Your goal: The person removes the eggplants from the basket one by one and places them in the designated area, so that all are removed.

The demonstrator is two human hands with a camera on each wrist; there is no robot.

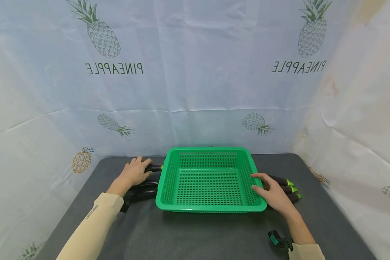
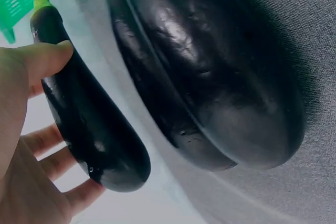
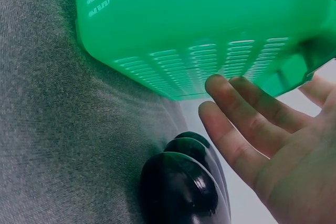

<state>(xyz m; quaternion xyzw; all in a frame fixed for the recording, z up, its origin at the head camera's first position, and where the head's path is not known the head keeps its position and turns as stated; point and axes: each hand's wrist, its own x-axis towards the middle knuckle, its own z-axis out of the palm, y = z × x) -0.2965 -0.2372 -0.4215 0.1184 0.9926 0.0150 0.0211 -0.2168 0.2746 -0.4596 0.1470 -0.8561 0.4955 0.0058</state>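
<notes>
A green plastic basket (image 1: 211, 208) with slotted walls stands on the dark table, nothing in it. To its left, my left hand (image 1: 134, 172) holds a dark purple eggplant (image 2: 89, 114) between thumb and fingers, its green stem end toward the basket. Two more eggplants, the nearer one (image 2: 220, 77) fatter, lie beside that hand. My right hand (image 1: 274, 193) grips the basket's right rim, with fingertips (image 3: 216, 85) against the outer slotted wall in the right wrist view; the thumb is hidden there. Three eggplants (image 1: 281, 180) with green caps lie right of the basket, partly behind this hand.
A dark grey table (image 1: 208, 234) extends in front of the basket. A pale cloth (image 1: 208, 90) printed with pineapples hangs behind and along both sides. A black strap with a small device (image 1: 277, 240) is on my right wrist.
</notes>
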